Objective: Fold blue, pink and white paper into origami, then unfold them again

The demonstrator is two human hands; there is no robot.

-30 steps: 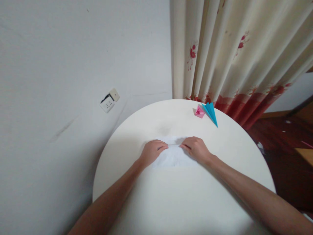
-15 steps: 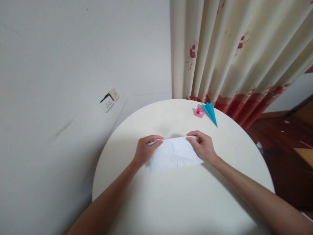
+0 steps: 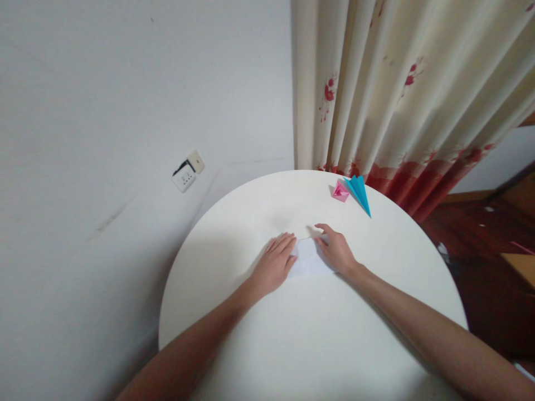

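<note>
A folded sheet of white paper (image 3: 308, 260) lies on the round white table, partly covered by both hands. My left hand (image 3: 276, 260) rests flat across the paper's left part, fingers stretched out and pointing away from me. At the paper's right end is my right hand (image 3: 335, 249); its thumb touches the sheet near the far edge and its index finger is stretched out beyond that edge, apart from the thumb. The right end of the paper is hidden under this hand.
At the table's far right edge lie a pink folded paper piece (image 3: 340, 191) and a blue paper plane (image 3: 359, 194). A wall with a socket (image 3: 184, 178) stands at the left. Behind the table hangs a curtain (image 3: 376, 100) with red flowers.
My left hand has moved right from the paper's left corner and now presses flat on it. The paper lies lower and looks narrower. My right hand's fingers have spread apart.
</note>
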